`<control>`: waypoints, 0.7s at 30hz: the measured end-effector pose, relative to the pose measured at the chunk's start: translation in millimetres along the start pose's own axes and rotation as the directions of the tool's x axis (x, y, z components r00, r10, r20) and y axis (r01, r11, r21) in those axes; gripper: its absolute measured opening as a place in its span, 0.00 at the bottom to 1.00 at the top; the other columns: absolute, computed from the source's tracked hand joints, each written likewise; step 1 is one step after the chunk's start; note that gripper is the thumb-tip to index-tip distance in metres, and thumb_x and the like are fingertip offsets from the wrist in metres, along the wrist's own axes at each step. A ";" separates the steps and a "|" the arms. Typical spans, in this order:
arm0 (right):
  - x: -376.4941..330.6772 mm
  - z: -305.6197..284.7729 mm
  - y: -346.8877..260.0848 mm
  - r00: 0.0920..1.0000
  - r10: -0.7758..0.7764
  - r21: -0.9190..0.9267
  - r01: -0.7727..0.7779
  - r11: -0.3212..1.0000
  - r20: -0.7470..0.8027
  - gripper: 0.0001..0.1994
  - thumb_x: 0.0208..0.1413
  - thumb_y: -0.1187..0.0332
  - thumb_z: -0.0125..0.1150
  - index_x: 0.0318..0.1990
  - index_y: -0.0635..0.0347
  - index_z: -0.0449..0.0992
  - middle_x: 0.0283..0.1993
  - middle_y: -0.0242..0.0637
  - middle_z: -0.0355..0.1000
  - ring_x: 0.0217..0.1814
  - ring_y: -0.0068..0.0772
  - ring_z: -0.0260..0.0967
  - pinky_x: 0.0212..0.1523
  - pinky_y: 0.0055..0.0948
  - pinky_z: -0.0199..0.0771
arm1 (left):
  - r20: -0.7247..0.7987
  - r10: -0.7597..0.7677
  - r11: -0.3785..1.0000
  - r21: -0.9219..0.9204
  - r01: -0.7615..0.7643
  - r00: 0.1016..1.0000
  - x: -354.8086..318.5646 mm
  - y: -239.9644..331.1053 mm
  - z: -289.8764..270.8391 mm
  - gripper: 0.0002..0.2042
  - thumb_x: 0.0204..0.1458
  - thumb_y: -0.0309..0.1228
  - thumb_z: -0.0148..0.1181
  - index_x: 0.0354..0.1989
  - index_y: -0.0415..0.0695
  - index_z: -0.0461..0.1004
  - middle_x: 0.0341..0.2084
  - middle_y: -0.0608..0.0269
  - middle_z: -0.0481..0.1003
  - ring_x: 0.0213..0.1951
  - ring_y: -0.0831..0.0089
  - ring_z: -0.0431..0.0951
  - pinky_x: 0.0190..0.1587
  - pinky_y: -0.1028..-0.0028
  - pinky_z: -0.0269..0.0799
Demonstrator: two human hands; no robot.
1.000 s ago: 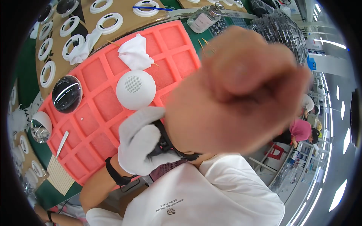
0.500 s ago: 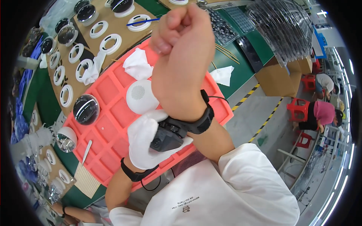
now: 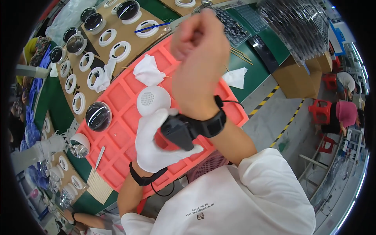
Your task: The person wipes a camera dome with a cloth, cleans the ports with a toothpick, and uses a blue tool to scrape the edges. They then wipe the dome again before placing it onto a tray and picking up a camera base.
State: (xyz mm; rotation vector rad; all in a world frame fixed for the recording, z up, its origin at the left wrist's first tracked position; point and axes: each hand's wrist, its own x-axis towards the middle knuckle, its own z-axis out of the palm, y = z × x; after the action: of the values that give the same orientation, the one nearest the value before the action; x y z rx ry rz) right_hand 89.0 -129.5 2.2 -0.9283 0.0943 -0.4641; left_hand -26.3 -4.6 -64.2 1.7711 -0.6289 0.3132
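Note:
My left hand (image 3: 150,141), in a white glove, hangs over the red compartment tray (image 3: 124,144). Its thumb is spread well apart from its fingers. The fingertips lie close against a white dome (image 3: 156,102) with a patch of small holes; whether they touch it I cannot tell. Bare and raised over the far edge of the tray, my right hand (image 3: 197,39) has its fingers curled closed; anything inside them is hidden. A black device (image 3: 180,131) is strapped at my right wrist, between it and the left hand's thumb.
White cloths (image 3: 148,70) lie on the tray and beside it. A dark clear dome (image 3: 98,116) stands at its left edge, near a knife-like tool (image 3: 100,157). White rings (image 3: 120,51) and dark domes cover cardboard beyond. A cardboard box (image 3: 295,80) stands at right.
The view has shifted slightly, so the scene sits further right. My right wrist and its device have turned and risen a little, uncovering red tray between my left thumb and fingers.

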 end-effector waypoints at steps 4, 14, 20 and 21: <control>13.0 -49.1 -24.4 0.995 0.027 -0.175 -0.009 0.984 0.096 0.21 0.70 0.61 0.43 0.22 0.57 0.60 0.15 0.24 0.47 0.17 0.19 0.41 0.20 0.26 0.43 | 0.019 0.004 0.999 0.048 -0.005 1.000 5.8 -3.7 -7.2 0.44 0.30 0.37 0.85 0.59 0.38 0.68 0.51 0.51 0.73 0.50 0.57 0.75 0.53 0.60 0.72; 48.0 -133.5 -97.7 0.882 0.296 -0.659 0.021 0.752 0.367 0.20 0.73 0.62 0.40 0.24 0.57 0.63 0.17 0.25 0.50 0.19 0.20 0.44 0.23 0.25 0.48 | -0.026 -0.218 0.847 0.491 0.202 0.976 22.6 -23.2 -8.9 0.35 0.34 0.28 0.77 0.57 0.48 0.72 0.59 0.56 0.68 0.60 0.52 0.67 0.61 0.56 0.64; -22.5 -117.7 -233.2 0.808 0.095 -0.045 -0.085 0.995 0.581 0.17 0.67 0.66 0.47 0.22 0.49 0.64 0.15 0.25 0.57 0.19 0.21 0.54 0.24 0.22 0.52 | -0.083 -0.298 0.901 0.303 0.309 0.951 17.3 -28.5 -2.8 0.37 0.33 0.22 0.76 0.58 0.49 0.70 0.58 0.56 0.68 0.59 0.53 0.68 0.62 0.59 0.66; -25.2 -101.8 -240.0 0.781 0.047 0.085 -0.128 0.988 0.623 0.17 0.66 0.67 0.49 0.21 0.49 0.65 0.15 0.25 0.57 0.18 0.20 0.53 0.23 0.21 0.52 | -0.079 -0.287 0.891 0.343 0.297 0.955 19.9 -26.5 -1.8 0.36 0.32 0.21 0.76 0.57 0.49 0.70 0.57 0.56 0.69 0.59 0.53 0.68 0.62 0.60 0.67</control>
State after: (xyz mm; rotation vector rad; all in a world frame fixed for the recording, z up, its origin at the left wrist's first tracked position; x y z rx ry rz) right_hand -44.3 -317.1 127.3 -0.9097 -0.4915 -0.0541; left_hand 5.1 -3.1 -74.8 2.1709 -0.2874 0.2502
